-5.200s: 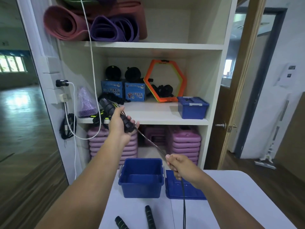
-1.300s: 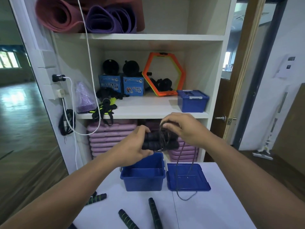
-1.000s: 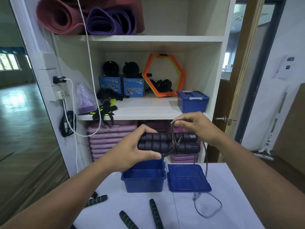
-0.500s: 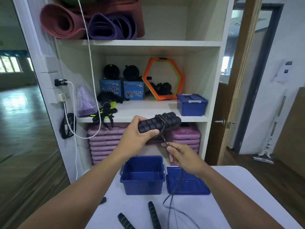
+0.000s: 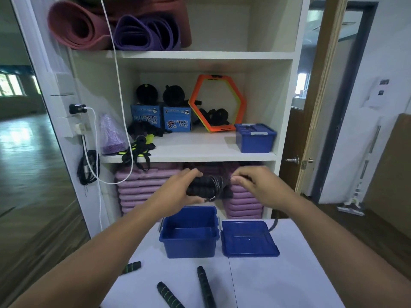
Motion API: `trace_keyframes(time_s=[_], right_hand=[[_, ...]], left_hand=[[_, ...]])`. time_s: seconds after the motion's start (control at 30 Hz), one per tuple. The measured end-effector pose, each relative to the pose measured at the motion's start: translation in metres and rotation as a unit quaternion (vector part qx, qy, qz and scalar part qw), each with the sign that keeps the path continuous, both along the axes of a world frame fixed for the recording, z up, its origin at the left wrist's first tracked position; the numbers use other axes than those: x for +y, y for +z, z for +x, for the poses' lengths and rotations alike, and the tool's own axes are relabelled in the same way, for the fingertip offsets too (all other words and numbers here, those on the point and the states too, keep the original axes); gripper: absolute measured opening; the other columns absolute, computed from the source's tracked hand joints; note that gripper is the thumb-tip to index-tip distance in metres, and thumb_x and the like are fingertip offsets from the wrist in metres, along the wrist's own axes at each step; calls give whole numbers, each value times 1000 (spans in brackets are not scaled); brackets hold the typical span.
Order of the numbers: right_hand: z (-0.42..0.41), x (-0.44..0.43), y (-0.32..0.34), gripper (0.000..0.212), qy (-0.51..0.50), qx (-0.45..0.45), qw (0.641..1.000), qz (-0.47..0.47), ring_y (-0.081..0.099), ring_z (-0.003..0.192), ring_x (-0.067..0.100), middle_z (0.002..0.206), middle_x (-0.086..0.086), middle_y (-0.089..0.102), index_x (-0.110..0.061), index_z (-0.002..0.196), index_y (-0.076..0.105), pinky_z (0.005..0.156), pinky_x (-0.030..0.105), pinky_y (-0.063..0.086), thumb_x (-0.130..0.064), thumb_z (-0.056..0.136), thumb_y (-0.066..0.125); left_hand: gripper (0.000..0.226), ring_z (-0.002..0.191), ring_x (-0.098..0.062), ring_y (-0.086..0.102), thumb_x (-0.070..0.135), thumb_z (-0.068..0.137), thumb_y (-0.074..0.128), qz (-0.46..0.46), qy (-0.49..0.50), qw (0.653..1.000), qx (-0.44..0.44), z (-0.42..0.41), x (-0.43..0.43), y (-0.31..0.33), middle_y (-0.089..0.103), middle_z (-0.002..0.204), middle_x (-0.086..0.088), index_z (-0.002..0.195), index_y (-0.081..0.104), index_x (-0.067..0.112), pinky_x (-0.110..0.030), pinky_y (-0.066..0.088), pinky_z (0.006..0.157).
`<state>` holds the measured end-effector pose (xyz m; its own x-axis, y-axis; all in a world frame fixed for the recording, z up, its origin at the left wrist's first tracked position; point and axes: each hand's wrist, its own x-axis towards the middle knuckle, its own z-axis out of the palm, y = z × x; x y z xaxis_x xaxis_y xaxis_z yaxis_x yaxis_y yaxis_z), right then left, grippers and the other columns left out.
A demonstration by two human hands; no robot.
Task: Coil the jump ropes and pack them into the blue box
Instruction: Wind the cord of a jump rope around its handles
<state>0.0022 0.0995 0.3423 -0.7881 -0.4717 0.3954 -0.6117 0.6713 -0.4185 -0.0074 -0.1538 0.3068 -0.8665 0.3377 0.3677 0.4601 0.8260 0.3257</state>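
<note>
My left hand (image 5: pixel 178 190) covers one end of the black jump rope handles (image 5: pixel 203 185), and motion blur smears their far end under my right hand (image 5: pixel 255 185). Two green-striped handles (image 5: pixel 169 295) run off the bottom edge; a third (image 5: pixel 131 267) is half hidden behind my forearm.

Blue box (image 5: pixel 189 242), blue lid (image 5: pixel 249 240), black handles (image 5: pixel 201 187), green-striped black handles (image 5: pixel 169 294), white table (image 5: pixel 278 283), orange hexagon (image 5: pixel 216 103)
</note>
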Motion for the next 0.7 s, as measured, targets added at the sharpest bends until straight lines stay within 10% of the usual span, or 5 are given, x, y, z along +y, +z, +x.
trace_keyframes(time_s=[0.2,0.37,0.57,0.7], right_hand=[[-8,9,19,8,36,-22,995,-86,65,79,0,85,-15,72,-28,88,74,73,13,50,-23,91,68],[-6,5,11,7,91,-127,963,-221,65,72,10,80,12,74,-9,83,79,72,20,54,-15,82,75],[-10,-6,-32,21,109,-223,915,-319,66,79,19,80,1,72,-13,82,71,79,34,56,-2,93,58],[0,-27,-63,24,74,-275,885,-369,41,53,14,67,0,61,-9,92,70,54,27,36,-16,102,50]], left_hand=[[62,104,-4,59,58,71,79,71,-98,989,-88,42,10,11,61,113,21,121,46,41,-30,51,88],[51,99,-10,69,37,73,86,184,-168,958,-141,69,15,25,71,109,10,111,52,42,-29,56,86],[49,99,-15,69,39,72,85,328,-170,924,-97,75,17,26,69,106,8,112,57,36,-31,58,85],[40,94,-4,69,23,75,82,407,-108,906,-42,60,20,25,73,99,14,106,57,27,-21,55,79]])
